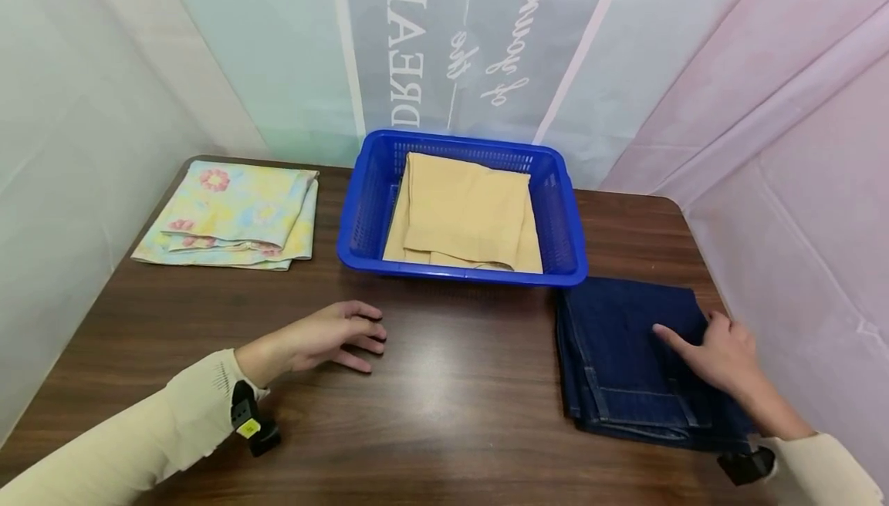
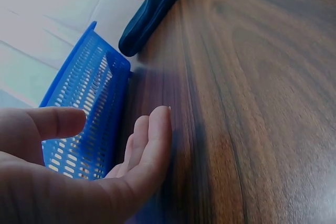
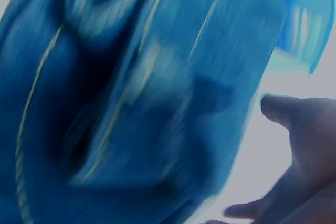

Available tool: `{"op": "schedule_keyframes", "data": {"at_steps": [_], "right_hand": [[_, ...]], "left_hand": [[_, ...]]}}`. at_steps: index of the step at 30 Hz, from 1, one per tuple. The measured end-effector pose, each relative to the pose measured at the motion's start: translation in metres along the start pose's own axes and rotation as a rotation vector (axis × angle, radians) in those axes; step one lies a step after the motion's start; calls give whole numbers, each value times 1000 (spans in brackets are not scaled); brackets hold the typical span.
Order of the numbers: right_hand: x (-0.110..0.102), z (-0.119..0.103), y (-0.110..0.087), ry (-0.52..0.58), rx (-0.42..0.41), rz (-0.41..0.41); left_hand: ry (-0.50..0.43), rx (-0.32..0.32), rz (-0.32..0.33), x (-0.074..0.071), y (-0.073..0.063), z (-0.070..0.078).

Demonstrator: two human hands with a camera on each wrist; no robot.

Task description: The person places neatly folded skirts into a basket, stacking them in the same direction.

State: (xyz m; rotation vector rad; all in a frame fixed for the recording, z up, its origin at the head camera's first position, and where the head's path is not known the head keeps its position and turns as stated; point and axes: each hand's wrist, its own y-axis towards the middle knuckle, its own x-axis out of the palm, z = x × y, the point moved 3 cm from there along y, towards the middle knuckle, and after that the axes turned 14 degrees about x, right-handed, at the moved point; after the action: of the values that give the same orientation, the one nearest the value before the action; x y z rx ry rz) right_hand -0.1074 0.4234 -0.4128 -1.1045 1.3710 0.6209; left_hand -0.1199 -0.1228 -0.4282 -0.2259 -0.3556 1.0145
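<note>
In the head view, folded dark blue jeans (image 1: 625,352) lie at the right of the table. My right hand (image 1: 725,352) is at their right edge, thumb over the denim and fingers on the far side. The right wrist view shows this hand (image 3: 310,145) with thumb and fingers spread beside the blurred jeans (image 3: 157,103); whether it touches them I cannot tell. My left hand (image 1: 333,336) hovers over the table with loosely bent fingers and holds nothing. Ahead of it is a blue plastic basket (image 1: 461,276) with a folded yellow cloth (image 1: 465,209) inside.
A folded floral cloth (image 1: 232,205) lies at the back left of the brown wooden table (image 1: 430,429). Printed fabric sheets (image 1: 292,43) hang behind the table and along both sides. The jeans' top left corner meets the basket's near right corner.
</note>
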Motion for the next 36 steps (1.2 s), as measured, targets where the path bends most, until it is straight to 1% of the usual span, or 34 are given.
{"op": "schedule_keyframes", "data": {"at_steps": [2,4,5,7,10,13,15,18,22,26,30,36], "right_hand": [[1,13,9,-53,48,-104],[4,22,16,-89,64,-171],[5,25,18,-97,63,-188],[7,27,20,-83,43,-195],[9,27,21,-24,-17,-213],[9,22,19,49,-60,-260],[9,19,17,95,-66,-294],[7,16,15,132,-77,-314],[9,15,10,145,-74,-359],[14,7,3,145,-76,-412],[17,-8,-6,148,-97,-415],[26,-32,-22,155,-98,-413]], "left_hand": [[0,-4,3,-1,-1,-1],[1,-5,1,-3,-2,-1],[1,-5,0,-3,-2,-1],[3,-5,-2,-4,-3,0],[3,-6,-17,-5,-4,2],[-1,-3,-30,-5,-4,4],[-2,-1,-37,-4,-4,3],[7,-2,-40,-5,-4,2],[16,-9,-43,-6,-3,0],[6,-16,-47,-6,-4,-1],[-3,-21,-53,-5,-4,-2],[-16,-23,-68,-2,-2,-3]]}}
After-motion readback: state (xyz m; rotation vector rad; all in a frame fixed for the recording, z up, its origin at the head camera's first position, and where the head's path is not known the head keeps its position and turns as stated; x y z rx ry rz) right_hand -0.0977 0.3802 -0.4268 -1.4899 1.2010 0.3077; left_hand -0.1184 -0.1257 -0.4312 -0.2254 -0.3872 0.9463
